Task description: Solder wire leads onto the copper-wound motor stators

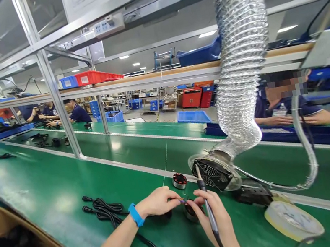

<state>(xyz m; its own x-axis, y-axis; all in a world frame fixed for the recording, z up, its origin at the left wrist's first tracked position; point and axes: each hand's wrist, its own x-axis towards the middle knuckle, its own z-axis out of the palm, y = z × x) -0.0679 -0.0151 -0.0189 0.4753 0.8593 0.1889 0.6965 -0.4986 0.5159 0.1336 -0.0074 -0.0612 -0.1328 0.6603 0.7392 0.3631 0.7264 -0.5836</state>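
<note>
My right hand point(221, 213) holds a slim soldering iron point(211, 214), dark at the grip, its metal tip pointing up and away, cord trailing down. With my left hand point(158, 201) I pinch thin wires point(183, 200) just by a round motor coil point(190, 213), partly hidden.

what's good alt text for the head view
A person's left hand and right hand apparently pinch thin wires by a round metal part on a green bench, the right hand also holding a soldering iron. Another round part sits beyond, black cables lie at left, and a silver hose hangs at right.
</note>
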